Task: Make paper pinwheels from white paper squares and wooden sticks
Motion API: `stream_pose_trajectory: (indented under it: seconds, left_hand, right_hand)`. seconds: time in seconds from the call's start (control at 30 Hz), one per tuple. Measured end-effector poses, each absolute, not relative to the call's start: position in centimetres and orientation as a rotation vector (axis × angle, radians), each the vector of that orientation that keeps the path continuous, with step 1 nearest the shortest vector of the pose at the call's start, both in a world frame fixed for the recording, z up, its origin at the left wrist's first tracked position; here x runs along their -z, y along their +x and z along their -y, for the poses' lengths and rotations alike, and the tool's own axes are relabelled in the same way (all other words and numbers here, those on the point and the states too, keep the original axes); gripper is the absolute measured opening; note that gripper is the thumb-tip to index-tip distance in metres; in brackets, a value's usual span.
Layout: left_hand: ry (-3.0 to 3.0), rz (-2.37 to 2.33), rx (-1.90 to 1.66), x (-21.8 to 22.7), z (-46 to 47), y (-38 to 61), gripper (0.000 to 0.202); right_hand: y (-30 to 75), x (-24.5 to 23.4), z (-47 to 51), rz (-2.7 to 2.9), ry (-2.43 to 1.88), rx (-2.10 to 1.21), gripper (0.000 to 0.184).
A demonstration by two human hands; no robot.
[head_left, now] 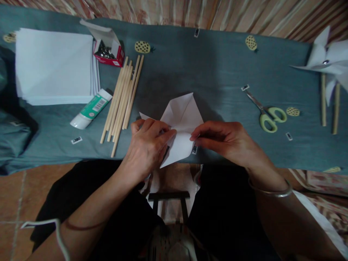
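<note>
Centre: left hand [145, 143], fingers bunched, holds paper [182, 121]; right hand [230, 139] pinches its edge. Mid-left tube [92, 108]: print unreadable; upper-right pinwheel [324, 56] cropped.

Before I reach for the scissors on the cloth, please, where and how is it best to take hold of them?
Probably by the green handles, coming from the near right side: the scissors lie flat and slanted, handles nearer you, blades pointing away and to the left. The right grip seems better placed, being nearer, but it now pinches the white paper.
</note>
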State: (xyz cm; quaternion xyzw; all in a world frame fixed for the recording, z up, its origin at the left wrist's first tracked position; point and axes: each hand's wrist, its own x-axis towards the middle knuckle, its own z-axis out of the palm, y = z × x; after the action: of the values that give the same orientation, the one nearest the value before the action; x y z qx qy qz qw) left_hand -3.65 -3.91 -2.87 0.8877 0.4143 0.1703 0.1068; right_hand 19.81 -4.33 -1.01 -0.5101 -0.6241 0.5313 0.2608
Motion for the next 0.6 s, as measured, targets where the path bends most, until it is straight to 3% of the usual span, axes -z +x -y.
stream_pose_trajectory:
  seconds: [0.4, 0.6]
  left_hand:
    - [2.625, -1.235, -0.515, 2.8, 4.0, -3.5, 0.025]
    - [2.616, -1.237, -0.528, 2.9, 4.0, -3.5, 0.025]
  right_hand:
    - [17.5, 1.8, 5.0, 2.115, -1.496, -0.616, 0.017]
    - [16.9, 2.2, 4.9, 2.137, -1.492, -0.482, 0.014]
